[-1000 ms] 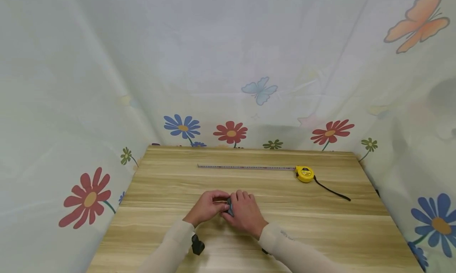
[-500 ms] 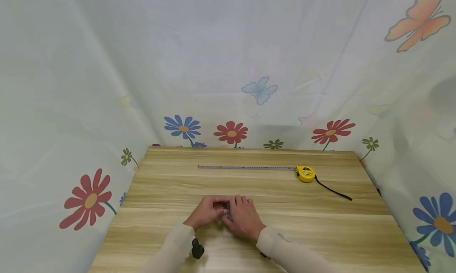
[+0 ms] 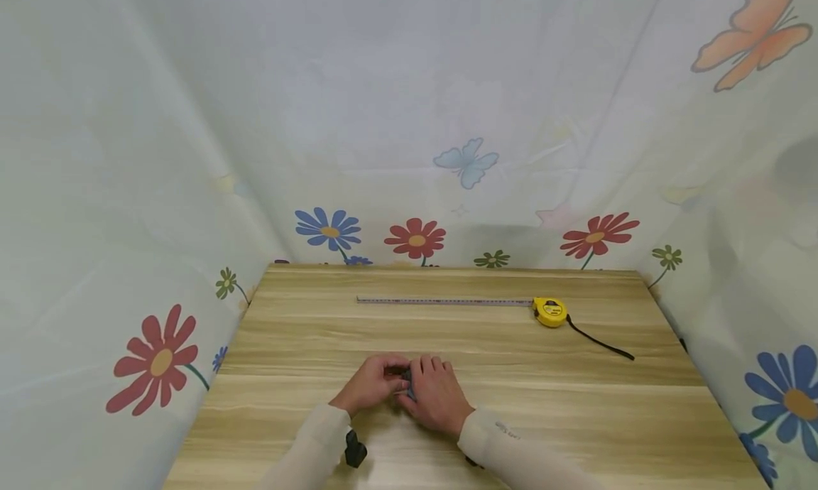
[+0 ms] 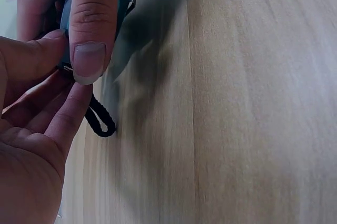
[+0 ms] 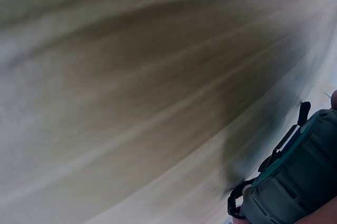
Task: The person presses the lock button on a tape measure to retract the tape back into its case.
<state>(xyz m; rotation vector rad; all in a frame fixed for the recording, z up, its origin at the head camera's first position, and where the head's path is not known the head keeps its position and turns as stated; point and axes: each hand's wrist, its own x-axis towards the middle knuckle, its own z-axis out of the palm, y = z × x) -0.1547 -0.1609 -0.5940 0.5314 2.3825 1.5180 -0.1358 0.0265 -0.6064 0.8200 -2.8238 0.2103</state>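
A small dark grey and teal tape measure [image 5: 295, 182], with a clip on one face and a black cord loop [image 4: 108, 129], is held between both hands above the table. My right hand [image 3: 437, 396] grips its case, and the right thumb [image 4: 95, 24] lies across it in the left wrist view. From the other side my left hand [image 3: 371, 388] pinches the case near the cord end with thumb and fingers. Fingers cover most of the case in the head view. A yellow tape measure [image 3: 550, 312] lies farther back, its blade [image 3: 447, 302] drawn out to the left.
The wood-grain table [image 3: 307, 327] carries everything. A black wrist strap [image 3: 601, 342] trails right from the yellow tape measure. Flowered white cloth [image 3: 396, 121] hangs behind and at both sides. A black device [image 3: 354, 449] sits by the left cuff.
Both hands have shifted slightly toward the person, still holding the dark tape measure. The yellow tape measure stays where it lay, and the head view has moved a little.
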